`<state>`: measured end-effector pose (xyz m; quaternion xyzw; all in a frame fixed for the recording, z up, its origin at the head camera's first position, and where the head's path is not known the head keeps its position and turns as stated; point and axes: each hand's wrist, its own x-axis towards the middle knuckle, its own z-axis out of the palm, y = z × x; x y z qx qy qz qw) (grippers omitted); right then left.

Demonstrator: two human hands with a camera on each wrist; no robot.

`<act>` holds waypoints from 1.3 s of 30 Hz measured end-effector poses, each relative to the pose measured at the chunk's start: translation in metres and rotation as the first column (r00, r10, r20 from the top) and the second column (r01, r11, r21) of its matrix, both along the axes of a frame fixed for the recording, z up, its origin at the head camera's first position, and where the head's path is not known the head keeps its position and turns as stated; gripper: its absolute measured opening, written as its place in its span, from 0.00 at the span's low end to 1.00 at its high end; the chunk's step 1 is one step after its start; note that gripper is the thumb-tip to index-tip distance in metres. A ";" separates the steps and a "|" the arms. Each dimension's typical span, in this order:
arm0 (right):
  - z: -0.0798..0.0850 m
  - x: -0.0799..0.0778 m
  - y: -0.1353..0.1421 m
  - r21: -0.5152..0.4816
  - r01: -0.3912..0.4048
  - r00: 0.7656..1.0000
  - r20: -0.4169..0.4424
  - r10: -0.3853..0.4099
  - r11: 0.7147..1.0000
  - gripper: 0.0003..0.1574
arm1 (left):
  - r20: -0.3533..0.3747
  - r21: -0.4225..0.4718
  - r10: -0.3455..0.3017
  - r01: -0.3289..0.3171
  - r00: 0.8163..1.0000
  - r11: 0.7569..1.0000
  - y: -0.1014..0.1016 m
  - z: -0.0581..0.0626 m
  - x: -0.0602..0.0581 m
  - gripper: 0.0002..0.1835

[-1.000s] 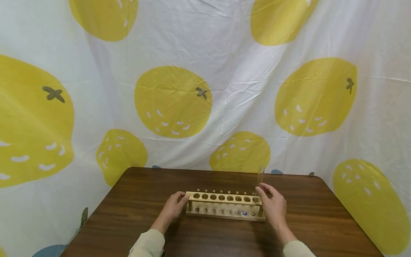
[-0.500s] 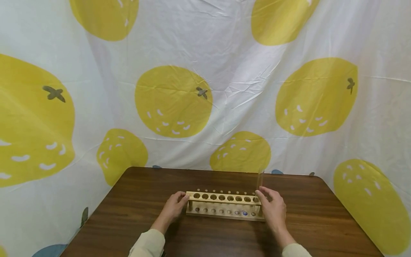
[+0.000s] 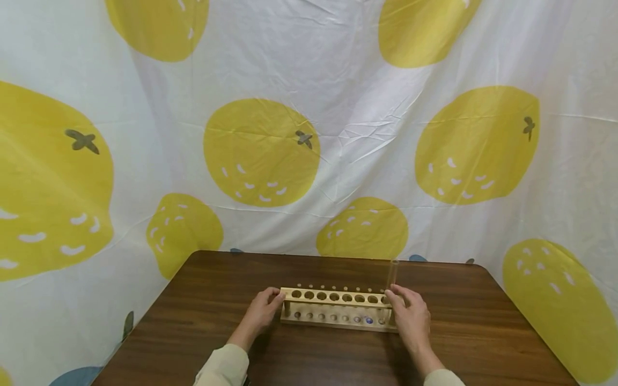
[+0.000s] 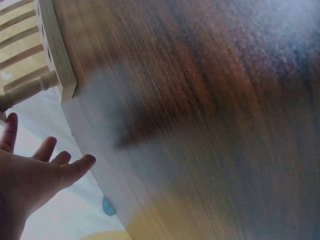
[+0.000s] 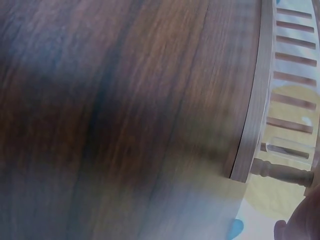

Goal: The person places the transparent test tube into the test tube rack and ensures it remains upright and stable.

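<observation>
A wooden test tube rack (image 3: 340,327) sits on the table, with a row of round holes in its top rail and dimples along its base. My left hand (image 3: 261,311) grips the left end of the top rail with thumb and forefinger; its other fingers (image 4: 46,149) are spread in the left wrist view. At the rack's right end, my right hand (image 3: 410,313) pinches an upright clear glass test tube (image 3: 393,271) between thumb and fingers. The tube's lower part passes through the last hole, showing between rails in the right wrist view. Only an edge of that hand (image 5: 302,220) shows there.
A dark wood-grain table (image 3: 193,316) lies under the rack. A white cloth (image 3: 357,134) printed with yellow lemons hangs behind and around it. Short pegs (image 3: 335,288) stand along the rack's back. One base dimple shows a blue spot (image 3: 369,320).
My right hand has lowered slightly, and the test tube has sunk further down through the rack's last hole. My left hand and the rack stay in place.
</observation>
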<state>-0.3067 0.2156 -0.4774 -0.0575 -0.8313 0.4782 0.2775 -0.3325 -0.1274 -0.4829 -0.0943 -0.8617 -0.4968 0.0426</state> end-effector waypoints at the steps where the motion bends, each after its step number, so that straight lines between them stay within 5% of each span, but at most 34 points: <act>1: 0.000 0.000 0.000 -0.002 -0.002 1.000 0.002 0.002 1.000 0.22 | -0.002 -0.003 -0.001 0.001 1.000 1.000 0.000 0.000 0.000 0.20; 39: -0.010 0.002 0.007 0.020 -0.021 1.000 0.023 0.021 1.000 0.25 | 0.004 -0.032 -0.010 0.010 1.000 0.999 0.002 0.003 -0.004 0.20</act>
